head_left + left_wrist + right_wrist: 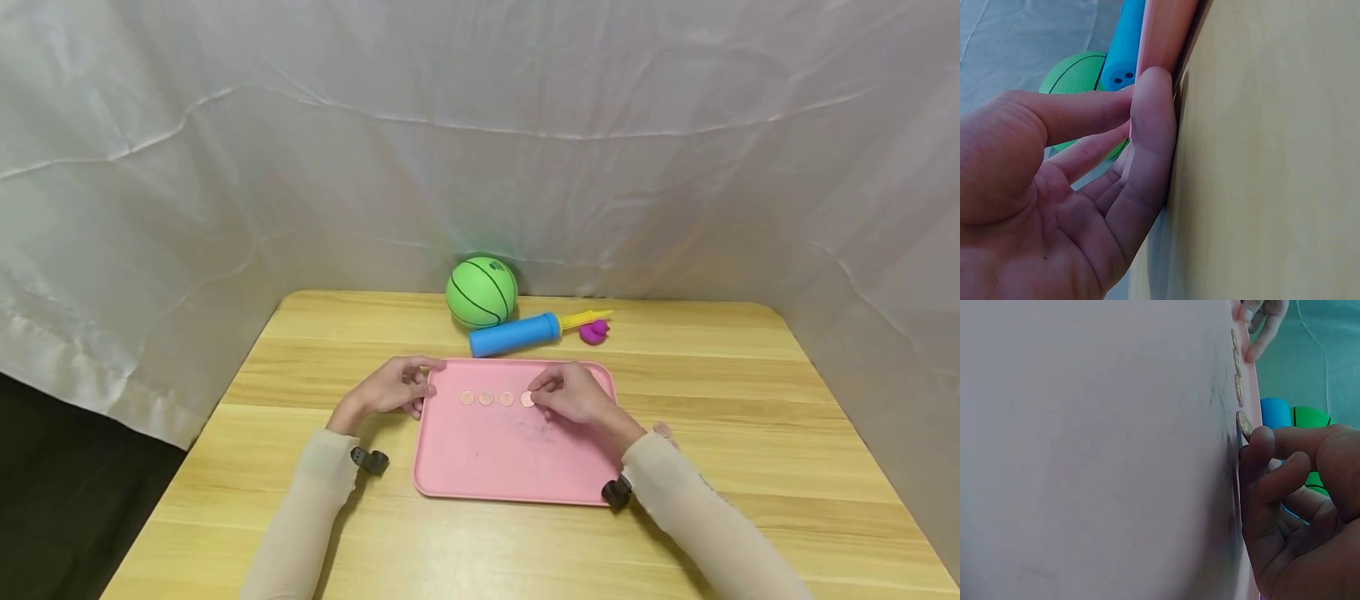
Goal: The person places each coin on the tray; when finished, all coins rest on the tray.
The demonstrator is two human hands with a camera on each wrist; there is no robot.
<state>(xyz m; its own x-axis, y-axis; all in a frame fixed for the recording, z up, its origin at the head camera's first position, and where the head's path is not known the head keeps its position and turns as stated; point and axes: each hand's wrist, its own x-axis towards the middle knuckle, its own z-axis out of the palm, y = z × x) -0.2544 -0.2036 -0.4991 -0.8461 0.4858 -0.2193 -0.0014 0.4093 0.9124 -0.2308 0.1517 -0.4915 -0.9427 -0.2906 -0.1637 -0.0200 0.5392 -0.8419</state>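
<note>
A pink tray (510,458) lies on the wooden table, and a row of several coins (486,398) sits across its far half. My right hand (536,396) is over the right end of the row, its curled fingertips pinching the rightmost coin (1245,425) against the tray (1085,456). My left hand (423,387) rests at the tray's left edge. Its fingers (1154,112) lie fairly straight and touch the pink rim (1163,31). From the right wrist view those left fingertips (1260,325) show at the far rim.
Behind the tray stand a green ball (482,292), a blue pump (517,333) with a yellow nozzle, and a small magenta toy (594,332). Bare table (750,400) lies on both sides. White cloth hangs around the back and sides.
</note>
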